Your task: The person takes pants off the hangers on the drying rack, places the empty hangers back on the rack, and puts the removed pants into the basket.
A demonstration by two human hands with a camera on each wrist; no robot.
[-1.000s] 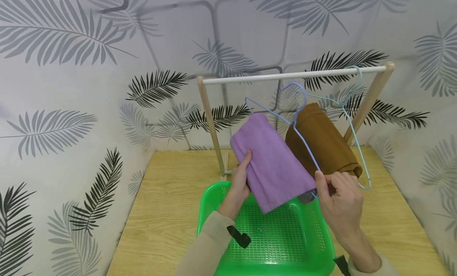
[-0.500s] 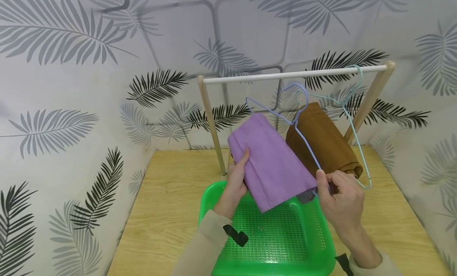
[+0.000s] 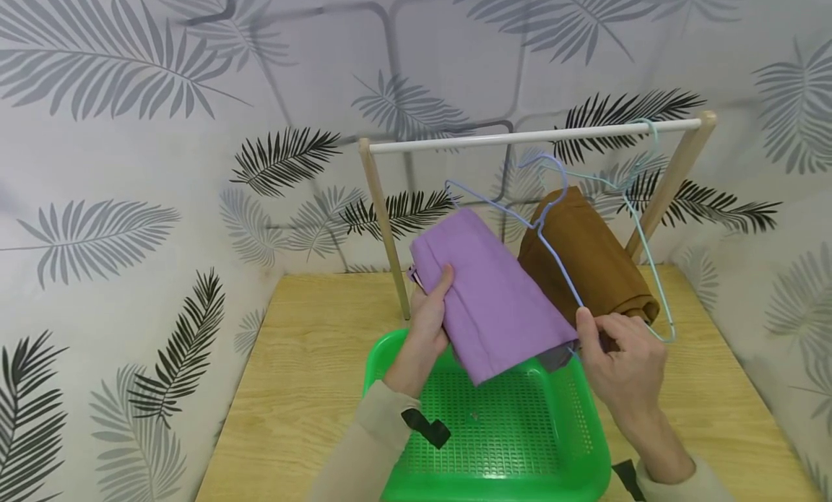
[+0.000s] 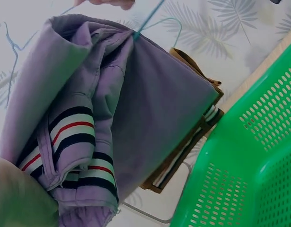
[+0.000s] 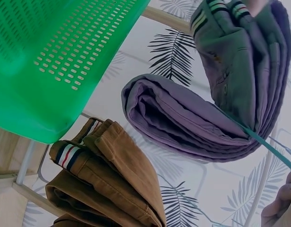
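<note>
Folded purple trousers [image 3: 490, 300] drape over the lower bar of a blue hanger [image 3: 560, 264], whose hook is off the rack's rail. My left hand [image 3: 422, 329] grips their left edge, thumb on top. At the hanger's lower right corner, my right hand [image 3: 624, 365] pinches the wire between thumb and fingers. In the left wrist view the waistband [image 4: 77, 142] shows navy, white and red stripes near my left hand [image 4: 20, 198]. The right wrist view shows the trousers [image 5: 183, 118] folded around the bar, with the fingers of my right hand [image 5: 282, 203] at the edge.
Brown trousers [image 3: 585, 253] hang on a mint hanger [image 3: 640, 231] from the white rail [image 3: 533, 136] of a wooden rack, at the right. Below my hands a green basket [image 3: 588, 444] stands on the wooden table [image 3: 305, 357]. A leaf-patterned wall is behind.
My left hand and the trousers' left edge have shifted slightly left, uncovering a bit of the striped part. The hanger's hook has tipped slightly right and down. My right hand keeps its pinch.
</note>
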